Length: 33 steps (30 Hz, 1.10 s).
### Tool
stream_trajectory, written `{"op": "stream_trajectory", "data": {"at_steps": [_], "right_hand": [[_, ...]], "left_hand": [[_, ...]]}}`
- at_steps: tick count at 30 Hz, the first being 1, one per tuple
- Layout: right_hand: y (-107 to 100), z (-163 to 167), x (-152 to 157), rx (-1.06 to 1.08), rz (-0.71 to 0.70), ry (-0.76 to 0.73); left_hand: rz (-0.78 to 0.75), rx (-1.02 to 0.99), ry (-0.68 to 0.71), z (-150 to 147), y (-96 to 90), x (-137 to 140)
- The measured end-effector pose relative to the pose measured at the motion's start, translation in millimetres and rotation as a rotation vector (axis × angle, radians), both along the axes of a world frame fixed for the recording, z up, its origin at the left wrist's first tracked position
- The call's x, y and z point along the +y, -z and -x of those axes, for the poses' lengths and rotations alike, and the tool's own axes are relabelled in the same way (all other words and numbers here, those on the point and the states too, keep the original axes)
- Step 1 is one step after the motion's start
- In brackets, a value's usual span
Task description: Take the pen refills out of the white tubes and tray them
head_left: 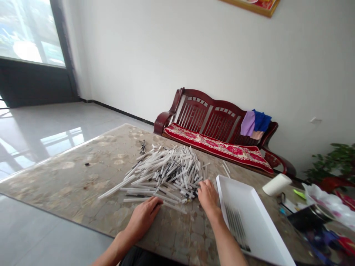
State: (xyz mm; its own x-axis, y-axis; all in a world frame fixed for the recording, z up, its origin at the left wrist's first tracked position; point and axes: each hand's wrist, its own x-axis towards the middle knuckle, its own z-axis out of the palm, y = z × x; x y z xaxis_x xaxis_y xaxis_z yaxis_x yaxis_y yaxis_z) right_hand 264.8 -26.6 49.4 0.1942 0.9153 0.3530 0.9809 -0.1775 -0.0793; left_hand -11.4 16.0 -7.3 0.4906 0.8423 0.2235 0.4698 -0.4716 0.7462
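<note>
A loose pile of thin white tubes (pixel 166 166), some with dark parts among them, lies on the patterned tabletop (pixel 105 159). My left hand (pixel 145 212) rests palm down at the pile's near edge, its fingers by the closest tubes. On the pile's right side is my right hand (pixel 207 194), fingers spread and touching the tube ends. Neither hand visibly lifts anything; the undersides of the fingers are hidden. Just right of my right hand stands a shallow white tray (pixel 257 221), with a row of slim dark-and-pale sticks (pixel 235 225) along its left side.
Eyeglasses (pixel 142 146) lie behind the pile. A white roll (pixel 276 184), a black cup-like container (pixel 309 218) and a white scalloped item (pixel 328 205) stand at right. Beyond the table is a red wooden bench (pixel 216 118); a leafy plant (pixel 335 162) is at far right.
</note>
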Motion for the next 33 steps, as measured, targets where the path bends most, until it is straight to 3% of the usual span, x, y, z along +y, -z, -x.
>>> {"op": "stream_trajectory", "data": {"at_steps": [7, 11, 13, 15, 19, 21, 24, 26, 29, 33], "right_hand": [[-4.2, 12.3, 5.1, -0.053, -0.03, -0.037], [5.2, 41.9, -14.5, -0.04, 0.003, -0.158], [8.8, 59.8, -23.5, -0.002, -0.014, -0.268], [8.8, 74.0, -27.7, 0.067, -0.05, -0.354], [-2.4, 80.3, -10.4, 0.364, -0.031, -0.461], [-10.1, 74.1, 12.5, 0.403, -0.04, -0.414], [-17.8, 64.3, 56.0, 0.114, -0.008, -0.24], [-19.0, 62.6, 82.7, -0.07, 0.071, -0.204], [-16.8, 67.3, 108.9, -0.174, 0.135, -0.256], [-12.4, 74.5, 119.5, -0.284, 0.188, -0.326]], "left_hand": [[-0.027, -0.096, -0.032, -3.3, -3.4, -3.0], [-0.338, -0.133, 0.012, -14.7, -13.4, -14.0], [-0.491, -0.057, 0.04, -23.1, -20.6, -18.5], [-0.54, 0.049, 0.048, -29.5, -26.0, -18.9], [-0.452, 0.148, 0.038, -27.7, -21.0, -8.7], [-0.359, 0.14, -0.036, -21.5, -12.1, -3.3], [-0.208, 0.054, -0.123, -13.3, 0.2, -0.5], [-0.132, -0.047, -0.147, -10.6, 3.7, -1.6], [-0.028, -0.198, -0.155, -10.0, 2.2, -3.3], [0.074, -0.332, -0.161, -10.6, -1.5, -1.5]]}}
